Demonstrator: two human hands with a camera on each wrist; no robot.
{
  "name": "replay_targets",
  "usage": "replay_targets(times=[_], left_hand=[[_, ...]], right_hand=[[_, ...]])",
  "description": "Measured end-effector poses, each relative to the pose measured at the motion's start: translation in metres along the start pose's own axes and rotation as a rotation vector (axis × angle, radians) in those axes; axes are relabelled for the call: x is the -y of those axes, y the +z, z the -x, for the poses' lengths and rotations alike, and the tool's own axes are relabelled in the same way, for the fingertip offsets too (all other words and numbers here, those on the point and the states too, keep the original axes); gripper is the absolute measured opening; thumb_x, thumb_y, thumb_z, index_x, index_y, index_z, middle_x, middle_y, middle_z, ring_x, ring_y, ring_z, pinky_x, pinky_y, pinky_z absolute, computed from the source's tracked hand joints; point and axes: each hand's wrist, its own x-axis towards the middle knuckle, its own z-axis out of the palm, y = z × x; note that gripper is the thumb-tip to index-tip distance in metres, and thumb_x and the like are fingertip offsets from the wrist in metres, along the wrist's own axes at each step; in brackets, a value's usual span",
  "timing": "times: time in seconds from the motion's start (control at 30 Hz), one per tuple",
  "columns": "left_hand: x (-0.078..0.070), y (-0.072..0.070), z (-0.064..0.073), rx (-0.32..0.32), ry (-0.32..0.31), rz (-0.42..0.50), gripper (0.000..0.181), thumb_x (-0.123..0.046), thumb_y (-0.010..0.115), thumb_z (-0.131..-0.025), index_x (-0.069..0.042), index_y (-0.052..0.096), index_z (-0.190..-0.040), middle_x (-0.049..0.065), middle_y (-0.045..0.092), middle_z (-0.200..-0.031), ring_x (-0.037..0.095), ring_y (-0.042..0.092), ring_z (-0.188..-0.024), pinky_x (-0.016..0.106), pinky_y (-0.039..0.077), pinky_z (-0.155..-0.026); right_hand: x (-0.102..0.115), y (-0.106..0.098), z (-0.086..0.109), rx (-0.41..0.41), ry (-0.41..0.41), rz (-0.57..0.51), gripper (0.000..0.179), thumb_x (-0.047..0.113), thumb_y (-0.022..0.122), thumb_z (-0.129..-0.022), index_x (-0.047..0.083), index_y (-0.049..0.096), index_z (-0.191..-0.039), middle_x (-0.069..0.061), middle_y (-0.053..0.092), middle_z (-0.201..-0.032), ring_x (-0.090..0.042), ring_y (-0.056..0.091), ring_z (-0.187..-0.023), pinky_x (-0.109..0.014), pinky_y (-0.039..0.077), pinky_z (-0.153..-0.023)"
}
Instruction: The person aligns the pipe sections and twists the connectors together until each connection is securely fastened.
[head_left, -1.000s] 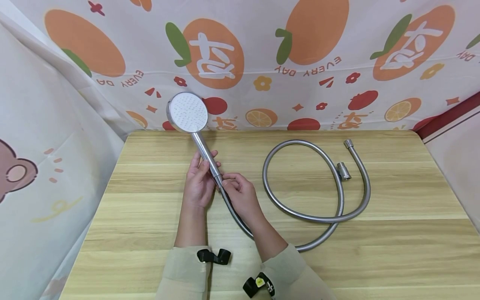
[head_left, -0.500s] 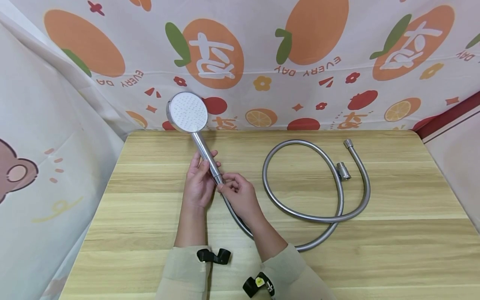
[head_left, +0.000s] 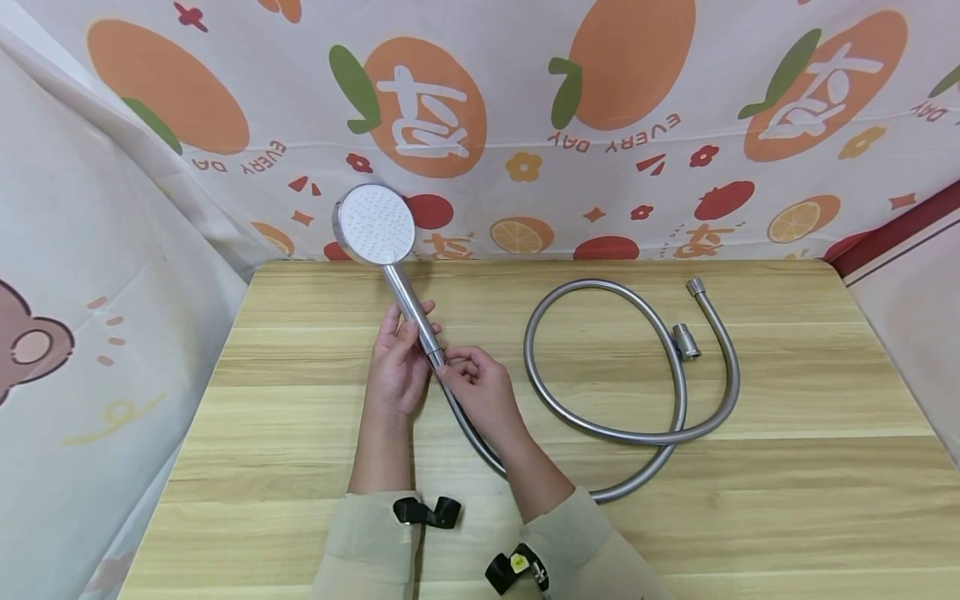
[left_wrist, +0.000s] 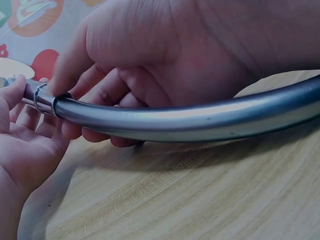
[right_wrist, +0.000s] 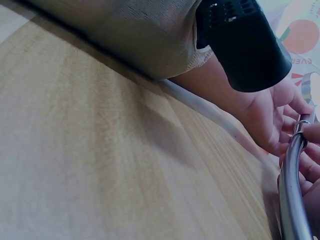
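The right hand's [head_left: 483, 396] thumb has slid a bit; maybe it is twisting the hose [head_left: 615, 433]; its fingers pinch the hose's end; the left hand's [head_left: 396, 371] fingers hold the shower [head_left: 375, 225] above the bench [head_left: 300, 467].

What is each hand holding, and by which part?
The left hand holds the shower head by the lower part of its handle; the right hand pinches the metal collar where the hose meets that handle.

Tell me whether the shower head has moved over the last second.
No: the shower head shows no clear shift, overlapping the left edge of the red fruit print on the backdrop cloth as before.
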Motion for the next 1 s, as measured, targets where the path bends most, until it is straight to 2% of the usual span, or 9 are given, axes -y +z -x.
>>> replay_targets(times=[0.13, 0.47, 0.57, 0.7, 0.8, 0.9, 1.0], left_hand=[[-0.0001, 0.0002, 0.0001, -0.007, 0.002, -0.013, 0.05, -0.011, 0.05, -0.101, -0.014, 0.039, -0.149, 0.005, 0.063, -0.12, 0.017, 0.063, -0.093, 0.026, 0.052, -0.078], [-0.0002, 0.0005, -0.0001, -0.008, 0.002, -0.016, 0.05, -0.011, 0.05, -0.101, -0.013, 0.038, -0.15, 0.005, 0.063, -0.12, 0.017, 0.063, -0.093, 0.026, 0.052, -0.078], [0.0001, 0.0002, -0.0001, -0.003, 0.004, -0.011, 0.051, -0.01, 0.049, -0.101, -0.012, 0.035, -0.151, 0.005, 0.064, -0.12, 0.017, 0.063, -0.093, 0.027, 0.053, -0.077], [0.0005, -0.0003, 0.0003, 0.003, 0.004, 0.009, 0.052, -0.009, 0.049, -0.102, -0.011, 0.034, -0.151, 0.005, 0.064, -0.12, 0.017, 0.064, -0.092, 0.028, 0.054, -0.077], [0.0006, -0.0002, 0.0007, 0.006, 0.005, 0.009, 0.051, -0.01, 0.049, -0.102, -0.012, 0.035, -0.151, 0.005, 0.063, -0.12, 0.017, 0.064, -0.092, 0.029, 0.054, -0.077], [0.0006, -0.0002, 0.001, 0.004, 0.007, -0.003, 0.051, -0.01, 0.049, -0.102, -0.013, 0.036, -0.151, 0.005, 0.063, -0.12, 0.017, 0.064, -0.092, 0.029, 0.054, -0.077], [0.0006, -0.0002, 0.0012, 0.001, 0.005, -0.012, 0.051, -0.011, 0.05, -0.101, -0.014, 0.036, -0.151, 0.005, 0.063, -0.12, 0.017, 0.063, -0.092, 0.028, 0.053, -0.076]], right_hand=[[-0.0023, 0.0005, -0.0011, 0.007, -0.018, 0.021, 0.03, 0.016, 0.079, -0.084, 0.014, 0.067, -0.112, -0.004, 0.069, -0.086, -0.012, 0.06, -0.071, -0.02, 0.05, -0.062], [-0.0014, -0.0001, 0.0005, 0.011, -0.027, 0.045, 0.03, 0.017, 0.078, -0.085, 0.016, 0.067, -0.113, -0.003, 0.07, -0.087, -0.012, 0.06, -0.072, -0.022, 0.049, -0.062], [-0.0002, -0.0004, 0.0014, 0.033, -0.015, 0.047, 0.027, 0.02, 0.072, -0.09, 0.016, 0.065, -0.116, -0.004, 0.073, -0.094, -0.014, 0.064, -0.079, -0.024, 0.05, -0.07], [0.0017, -0.0014, 0.0023, 0.055, 0.025, 0.002, 0.023, 0.023, 0.057, -0.1, 0.016, 0.063, -0.121, -0.007, 0.075, -0.102, -0.018, 0.069, -0.094, -0.028, 0.052, -0.08], [0.002, -0.0019, 0.002, 0.055, 0.034, -0.031, 0.024, 0.023, 0.051, -0.102, 0.014, 0.063, -0.121, -0.009, 0.074, -0.103, -0.021, 0.07, -0.098, -0.031, 0.054, -0.082], [0.0006, -0.0018, 0.0014, 0.052, 0.017, -0.016, 0.024, 0.024, 0.055, -0.101, 0.014, 0.064, -0.121, -0.008, 0.075, -0.1, -0.018, 0.07, -0.094, -0.029, 0.053, -0.082], [-0.0012, -0.0015, 0.0011, 0.039, -0.001, 0.024, 0.025, 0.023, 0.066, -0.095, 0.015, 0.064, -0.119, -0.005, 0.074, -0.094, -0.014, 0.066, -0.083, -0.026, 0.052, -0.074]])
